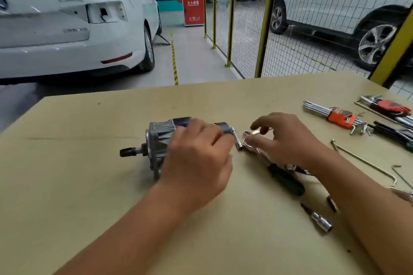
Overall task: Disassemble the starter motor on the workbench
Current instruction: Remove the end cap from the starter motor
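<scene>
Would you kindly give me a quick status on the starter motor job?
Left hand gripping starter motor on workbench. Right hand fingering wrench beside it, grip unclear. Socket near motor's end. Nothing in the way.

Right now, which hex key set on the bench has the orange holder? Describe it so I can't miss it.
Look at the workbench's far right side, beyond the right hand. The orange-holder hex key set is the nearest of the sets there, bright silver keys; the red-holder set lies farther back.

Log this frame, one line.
left hand: on starter motor | right hand: over wrenches | socket: beside motor
</scene>
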Motion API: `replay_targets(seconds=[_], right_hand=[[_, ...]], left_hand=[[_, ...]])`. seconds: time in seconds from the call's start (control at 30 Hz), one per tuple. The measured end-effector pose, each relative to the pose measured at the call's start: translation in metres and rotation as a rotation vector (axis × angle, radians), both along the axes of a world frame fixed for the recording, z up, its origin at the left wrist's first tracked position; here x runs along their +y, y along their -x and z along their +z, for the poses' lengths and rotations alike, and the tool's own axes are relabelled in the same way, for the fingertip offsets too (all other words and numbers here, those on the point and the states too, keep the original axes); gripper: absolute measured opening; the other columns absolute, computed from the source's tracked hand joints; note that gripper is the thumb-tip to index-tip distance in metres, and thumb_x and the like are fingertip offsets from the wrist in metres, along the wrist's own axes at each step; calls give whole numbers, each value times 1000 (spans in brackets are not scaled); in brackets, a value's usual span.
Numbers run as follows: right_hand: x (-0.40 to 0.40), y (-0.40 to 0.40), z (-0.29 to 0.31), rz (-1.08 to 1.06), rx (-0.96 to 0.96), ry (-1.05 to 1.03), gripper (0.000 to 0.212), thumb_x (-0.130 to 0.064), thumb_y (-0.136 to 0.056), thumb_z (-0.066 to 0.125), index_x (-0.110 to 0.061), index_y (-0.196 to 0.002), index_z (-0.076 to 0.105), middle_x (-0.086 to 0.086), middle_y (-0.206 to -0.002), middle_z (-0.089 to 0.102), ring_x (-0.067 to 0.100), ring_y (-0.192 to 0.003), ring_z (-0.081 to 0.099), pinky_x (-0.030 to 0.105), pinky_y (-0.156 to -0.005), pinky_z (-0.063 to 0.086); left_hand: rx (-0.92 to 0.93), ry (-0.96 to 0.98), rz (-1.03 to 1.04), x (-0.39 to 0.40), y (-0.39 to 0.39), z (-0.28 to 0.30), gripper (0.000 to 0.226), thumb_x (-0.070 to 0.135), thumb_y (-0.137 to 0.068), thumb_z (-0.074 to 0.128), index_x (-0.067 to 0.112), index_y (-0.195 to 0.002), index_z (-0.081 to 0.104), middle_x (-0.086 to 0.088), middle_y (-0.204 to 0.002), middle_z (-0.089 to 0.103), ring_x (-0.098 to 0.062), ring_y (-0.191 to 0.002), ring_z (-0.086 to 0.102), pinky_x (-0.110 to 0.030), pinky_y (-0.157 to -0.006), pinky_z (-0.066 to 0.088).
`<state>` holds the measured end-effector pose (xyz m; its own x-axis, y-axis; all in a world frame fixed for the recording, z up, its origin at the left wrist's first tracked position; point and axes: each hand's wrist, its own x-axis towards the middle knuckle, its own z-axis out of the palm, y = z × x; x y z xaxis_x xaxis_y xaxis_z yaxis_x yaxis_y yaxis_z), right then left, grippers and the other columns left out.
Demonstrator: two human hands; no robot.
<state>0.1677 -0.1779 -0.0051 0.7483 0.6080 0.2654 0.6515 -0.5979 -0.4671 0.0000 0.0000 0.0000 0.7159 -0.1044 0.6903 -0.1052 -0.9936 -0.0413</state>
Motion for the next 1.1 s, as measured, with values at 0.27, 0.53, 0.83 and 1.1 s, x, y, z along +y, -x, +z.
replay_targets(seconds=[0.27,0.53,0.83,1.1], right_hand=[[41,24,-6,-63,-215,387,33,-58,-94,53,-29,-105,66,-2,-113,56,25,-102,51,38,-81,48],[48,29,-17,-183,-259,547,34,-47,-104,35,-19,-108,55,4,-119,48,29,-108,45,43,-86,42],[26,41,13,-69,-150,27,15,-30,-103,49,-19,-92,52,-2,-84,58,24,-78,50,40,-67,42],[36,64,4,233,-79,211,17,-32,-100,59,-30,-86,50,-12,-75,53,4,-70,48,21,-61,37]], left_hand=[[247,-163,383,67,20,0,79,61,-58,87,16,-122,70,-3,-111,70,-33,-99,59,-42,-71,51],[84,-38,54,128,36,-6,77,40,-52,100,16,-121,76,4,-121,73,-31,-99,62,-45,-80,57],[208,53,14,163,58,-8,93,46,-53,100,40,-134,54,14,-150,54,-31,-143,42,-63,-101,45],[104,-2,-79,119,58,-10,81,84,-70,72,26,-128,73,3,-148,58,-22,-149,41,-62,-120,25]])
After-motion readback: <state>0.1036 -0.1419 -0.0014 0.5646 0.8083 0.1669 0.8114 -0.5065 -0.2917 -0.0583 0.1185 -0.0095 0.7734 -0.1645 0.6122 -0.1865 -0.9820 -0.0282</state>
